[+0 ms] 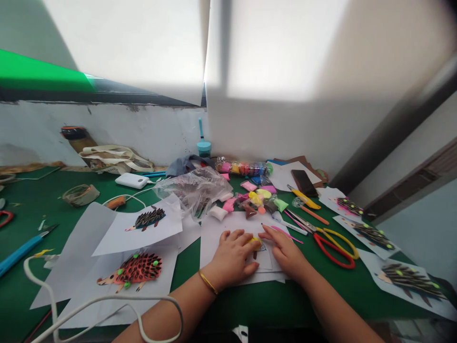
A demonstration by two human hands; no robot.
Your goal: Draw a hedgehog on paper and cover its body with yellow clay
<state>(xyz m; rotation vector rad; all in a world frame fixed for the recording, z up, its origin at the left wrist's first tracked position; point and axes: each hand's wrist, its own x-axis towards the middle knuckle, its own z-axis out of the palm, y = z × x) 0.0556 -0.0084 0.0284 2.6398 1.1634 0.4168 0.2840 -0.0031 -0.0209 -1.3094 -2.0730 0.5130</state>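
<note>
My left hand point(232, 255) lies palm down on white paper point(214, 233), its fingers spread. Its fingertips touch a small patch of yellow clay point(255, 244) on a drawing with a brown leg-like part point(254, 255). On the other side of the drawing rests my right hand point(285, 250), fingers stretched out toward the yellow clay, gripping nothing that I can see. A pink modelling tool point(287, 234) and a white marker point(294, 226) lie just beyond the right hand. The left hand covers part of the drawing.
Clay packets point(250, 200) lie behind the paper beside a crumpled plastic bag point(196, 188). Scissors point(335, 245) and a yellow utility knife point(305, 197) are at right. Finished hedgehog pictures point(137, 271) flank the work on both sides. A white cable point(107, 297) loops near my left forearm.
</note>
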